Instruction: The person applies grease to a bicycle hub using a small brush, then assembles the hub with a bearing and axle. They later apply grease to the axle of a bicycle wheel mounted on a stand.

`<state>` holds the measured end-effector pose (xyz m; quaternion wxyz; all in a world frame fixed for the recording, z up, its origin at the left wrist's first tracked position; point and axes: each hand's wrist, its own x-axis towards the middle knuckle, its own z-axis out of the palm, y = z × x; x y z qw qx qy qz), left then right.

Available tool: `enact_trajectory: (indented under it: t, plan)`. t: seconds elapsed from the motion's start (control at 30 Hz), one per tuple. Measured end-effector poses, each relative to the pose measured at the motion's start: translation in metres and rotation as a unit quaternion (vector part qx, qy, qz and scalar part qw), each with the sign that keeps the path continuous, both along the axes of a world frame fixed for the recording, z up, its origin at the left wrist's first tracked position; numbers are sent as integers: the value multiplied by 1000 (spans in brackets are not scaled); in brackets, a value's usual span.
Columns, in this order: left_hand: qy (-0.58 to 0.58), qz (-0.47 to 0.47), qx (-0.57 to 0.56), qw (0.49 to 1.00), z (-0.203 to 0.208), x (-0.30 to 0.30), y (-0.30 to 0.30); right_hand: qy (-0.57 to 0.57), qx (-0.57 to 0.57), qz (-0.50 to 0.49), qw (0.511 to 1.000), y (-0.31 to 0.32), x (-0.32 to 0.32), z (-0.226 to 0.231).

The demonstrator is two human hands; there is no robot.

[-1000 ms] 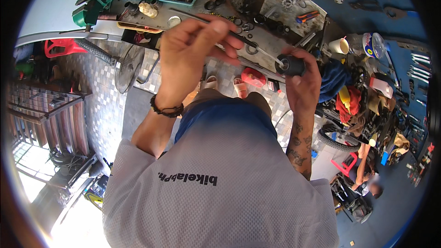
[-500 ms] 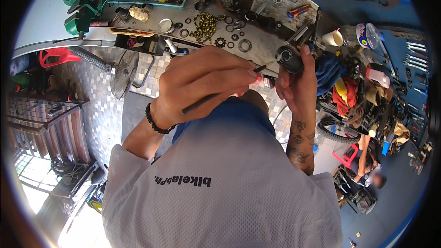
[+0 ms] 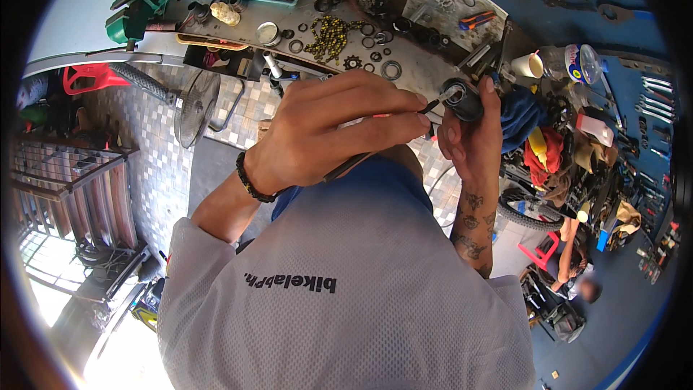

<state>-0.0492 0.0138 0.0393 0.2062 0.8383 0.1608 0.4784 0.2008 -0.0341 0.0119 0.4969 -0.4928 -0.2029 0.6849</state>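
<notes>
In my left hand [image 3: 339, 115], closed in a pen-like pinch, is a thin dark stick-shaped tool [image 3: 348, 167]; its tail sticks out below my palm. The tool's dark tip is at the open end of a black bicycle hub [image 3: 469, 106]; whether they touch I cannot tell. My right hand [image 3: 471, 137] wraps its fingers and thumb round that hub, holding the open end up and to the left. A glossy pale ring or smear shows inside the opening. On the bench beyond lie a yellow-and-black chain [image 3: 332, 37], a small sprocket [image 3: 352, 63] and a metal ring [image 3: 391, 70].
A round tin [image 3: 268, 34] and a teal-rimmed tray [image 3: 296, 1] of small parts sit on the workbench. At right are a paper cup [image 3: 529, 66], a clear bottle [image 3: 580, 63] and a blue cloth [image 3: 521, 110]. A fan [image 3: 196, 110] stands at left; another person [image 3: 570, 253] sits at lower right.
My left hand has moved right and slightly up, bringing the tool's tip to the hub's opening. My right hand still holds the hub, barely shifted.
</notes>
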Motion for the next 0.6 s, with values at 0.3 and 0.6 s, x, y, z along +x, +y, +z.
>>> enact_trajectory:
  t: [0.3,0.6]
  plan:
    - [-19,18,1,1000,-1,3,-1,-39,40,-9,998,-4,-1,-2]
    - [-30,37,-40,998,5,5,-2,-30,106,4,994,-7,4,-8]
